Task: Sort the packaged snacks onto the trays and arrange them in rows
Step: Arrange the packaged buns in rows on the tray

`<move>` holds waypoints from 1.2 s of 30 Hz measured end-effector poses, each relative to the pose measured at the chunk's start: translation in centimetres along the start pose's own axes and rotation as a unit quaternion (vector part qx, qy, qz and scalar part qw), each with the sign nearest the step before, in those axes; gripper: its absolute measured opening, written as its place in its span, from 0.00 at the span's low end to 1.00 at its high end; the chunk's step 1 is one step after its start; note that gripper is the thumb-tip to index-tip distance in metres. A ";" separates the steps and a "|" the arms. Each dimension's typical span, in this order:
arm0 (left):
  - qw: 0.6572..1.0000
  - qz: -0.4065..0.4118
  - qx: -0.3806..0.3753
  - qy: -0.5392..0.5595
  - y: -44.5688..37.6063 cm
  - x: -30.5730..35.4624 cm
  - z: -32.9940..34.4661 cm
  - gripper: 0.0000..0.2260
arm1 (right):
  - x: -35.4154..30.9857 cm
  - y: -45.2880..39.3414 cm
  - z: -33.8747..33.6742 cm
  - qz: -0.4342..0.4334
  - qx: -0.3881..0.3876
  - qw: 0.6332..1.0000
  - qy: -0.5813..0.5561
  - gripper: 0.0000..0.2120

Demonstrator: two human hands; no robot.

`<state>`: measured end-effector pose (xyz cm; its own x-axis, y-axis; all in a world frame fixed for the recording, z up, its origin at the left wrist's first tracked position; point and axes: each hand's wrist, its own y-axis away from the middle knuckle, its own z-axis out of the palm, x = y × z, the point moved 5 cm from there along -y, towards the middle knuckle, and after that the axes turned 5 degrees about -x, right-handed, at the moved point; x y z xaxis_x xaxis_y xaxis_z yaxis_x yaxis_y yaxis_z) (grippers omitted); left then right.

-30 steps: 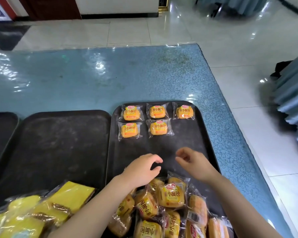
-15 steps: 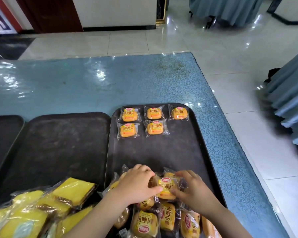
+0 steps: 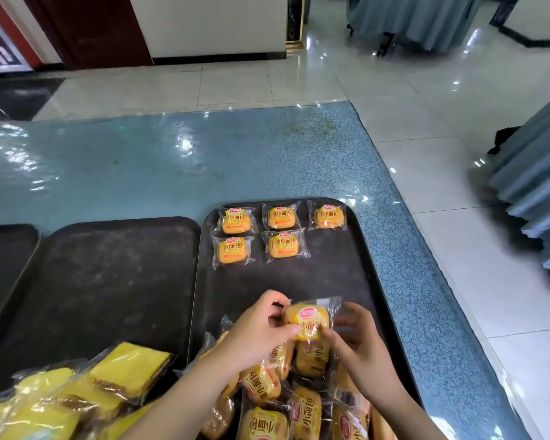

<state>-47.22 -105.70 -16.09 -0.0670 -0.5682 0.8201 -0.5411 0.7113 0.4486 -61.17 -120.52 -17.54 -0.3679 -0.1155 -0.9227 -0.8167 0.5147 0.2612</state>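
your left hand [image 3: 258,328] and your right hand [image 3: 359,341] both pinch one small bread packet [image 3: 308,322], held up just above the near half of the right tray [image 3: 367,281]. the left thumb and fingers curl onto the packet's left edge; the right fingers close on its right side and the clear wrapper edge. the packet's printed face is turned up toward you.

at the far end of that tray, five bread packets lie flat in rows: three across the back [image 3: 281,216] and two in the row in front of them [image 3: 257,247], with the spot on the right of that second row bare. they sit near each other without overlapping, well apart from your hands.

under and just behind your hands, a loose pile of bread packets [image 3: 286,404] covers the near end of the same tray, lying at mixed angles and overlapping.

to the left, touching side by side, is a middle tray [image 3: 102,281], and past it the edge of a third tray [image 3: 7,258]. yellow cake packets [image 3: 86,395] are heaped over the middle tray's near edge. all of it rests on a blue table [image 3: 172,163], beside a white tiled floor [image 3: 458,154].
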 end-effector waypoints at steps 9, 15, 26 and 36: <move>1.000 0.009 0.012 0.025 -5.3 2.2 -0.2 0.20 | 1.0 -5.1 0.2 0.088 0.041 0.974 -0.203 0.12; 0.991 -0.004 -0.045 -0.127 -7.1 2.1 0.9 0.28 | 2.2 -11.6 -2.7 0.100 0.109 0.978 -0.147 0.09; 0.967 0.035 -0.099 -0.232 -5.9 0.3 3.3 0.17 | 3.5 -19.9 -4.2 0.177 0.126 0.971 -0.100 0.18; 0.945 0.051 -0.101 -0.307 -5.2 -0.6 3.9 0.25 | 0.1 -18.8 -4.5 0.132 0.081 0.948 0.279 0.23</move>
<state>-47.64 -110.67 -20.34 -0.6169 -0.5812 0.5306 -0.3380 0.8046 0.4883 -47.88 -134.06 -21.28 -0.7652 -0.3711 -0.5260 -0.6000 0.7073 0.3737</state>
